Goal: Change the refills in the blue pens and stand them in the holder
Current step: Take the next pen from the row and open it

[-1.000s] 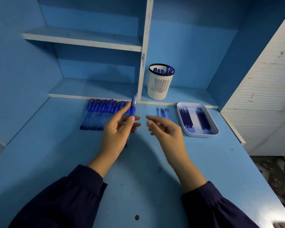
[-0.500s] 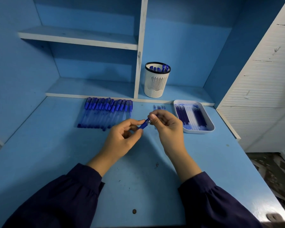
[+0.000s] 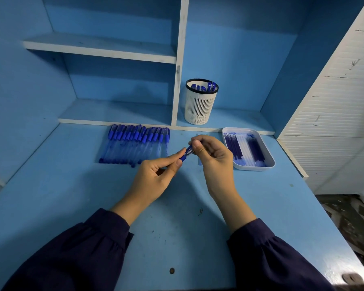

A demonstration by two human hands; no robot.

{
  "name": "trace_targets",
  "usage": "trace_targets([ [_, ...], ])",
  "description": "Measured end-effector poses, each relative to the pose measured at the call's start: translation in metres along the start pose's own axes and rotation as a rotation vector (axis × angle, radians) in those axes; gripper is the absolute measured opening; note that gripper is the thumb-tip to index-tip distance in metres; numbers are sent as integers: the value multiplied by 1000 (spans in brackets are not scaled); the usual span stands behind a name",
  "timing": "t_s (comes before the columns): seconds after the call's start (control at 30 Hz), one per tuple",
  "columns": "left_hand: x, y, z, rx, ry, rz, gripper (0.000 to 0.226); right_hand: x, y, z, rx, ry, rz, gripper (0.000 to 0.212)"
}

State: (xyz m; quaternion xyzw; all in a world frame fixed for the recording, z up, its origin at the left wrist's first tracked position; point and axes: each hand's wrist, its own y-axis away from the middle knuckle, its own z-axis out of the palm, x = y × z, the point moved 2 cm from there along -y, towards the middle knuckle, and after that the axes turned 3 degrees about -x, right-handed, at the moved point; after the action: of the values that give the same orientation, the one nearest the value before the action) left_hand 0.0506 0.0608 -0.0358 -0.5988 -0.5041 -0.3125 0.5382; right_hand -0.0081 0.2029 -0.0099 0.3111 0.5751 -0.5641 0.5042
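Centre of frame: one blue pen (image 3: 186, 153), slanting from lower left to upper right above the desk (image 3: 72, 196), held at both ends. The left hand (image 3: 153, 179) pinches its lower end between thumb and forefinger; the right hand (image 3: 213, 156) pinches its upper end, the remaining fingers curled. One second earlier the left hand alone held this pen upright and the right hand was apart from it; half a second earlier both hands had already met on it, as now.

Left of centre: one row of blue pens (image 3: 135, 143) lying side by side, caps toward the back, roughly a dozen; overlap prevents an exact count.

Right of centre: one white tray (image 3: 254, 168) holding refills (image 3: 233, 145) in dark and pale groups, too many and too close to count.

Upper centre: one white slotted holder (image 3: 200, 101) on the low ledge, with about five blue pen tops showing above its dark rim.

Bottom: two dark sleeves (image 3: 72, 259).
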Motion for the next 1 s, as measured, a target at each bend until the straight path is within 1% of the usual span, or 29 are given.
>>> trace_targets([
  [0.13, 0, -1, 2, 9, -13, 2, 32, -2, -10, -4, -1, -24, 50, 5],
  [0.23, 0, -1, 2, 62, -17, -8, 29, 3, -18, -5, 47, -118, 107, 5],
  [0.3, -1, 0, 0, 119, -14, -18, 24, 5, -23, -9, 89, -162, 134, 9],
  [0.37, 0, 0, -2, 143, -28, -6, 25, 8, -26, -14, 90, -111, 192, 14],
  [0.43, -1, -2, -5, 153, -64, 16, 29, 14, -25, -16, 40, -1, 266, 13],
  [0.47, -2, -3, -6, 163, -95, 36, 30, 18, -24, -16, 11, 99, 284, 13],
  [0.57, -9, -5, -13, 220, -194, 98, 25, 26, -19, -10, -94, 563, 221, 9],
  [0.6, -12, -6, -16, 244, -207, 99, 26, 29, -17, -7, -117, 670, 193, 7],
  [0.7, -18, -7, -23, 301, -288, 106, 29, 33, -11, -1, -186, 790, 155, 5],
  [0.77, -17, -6, -25, 325, -354, 118, 28, 35, -11, 1, -203, 851, 99, 9],
  [0.8, -16, -6, -25, 331, -366, 123, 26, 35, -11, 1, -192, 851, 88, 16],
  [0.83, -16, -6, -26, 332, -375, 127, 25, 33, -11, 0, -160, 828, 96, 27],
  [0.87, -16, -7, -26, 330, -385, 132, 24, 30, -12, -1, -118, 779, 116, 38],
  [0.9, -15, -7, -26, 324, -396, 142, 24, 27, -13, -3, -82, 700, 136, 44],
  [0.93, -15, -7, -25, 309, -403, 161, 25, 23, -13, -4, -63, 600, 155, 44],
  [1.0, -14, -8, -22, 266, -422, 215, 29, 16, -13, -2, -100, 394, 211, 38],
])
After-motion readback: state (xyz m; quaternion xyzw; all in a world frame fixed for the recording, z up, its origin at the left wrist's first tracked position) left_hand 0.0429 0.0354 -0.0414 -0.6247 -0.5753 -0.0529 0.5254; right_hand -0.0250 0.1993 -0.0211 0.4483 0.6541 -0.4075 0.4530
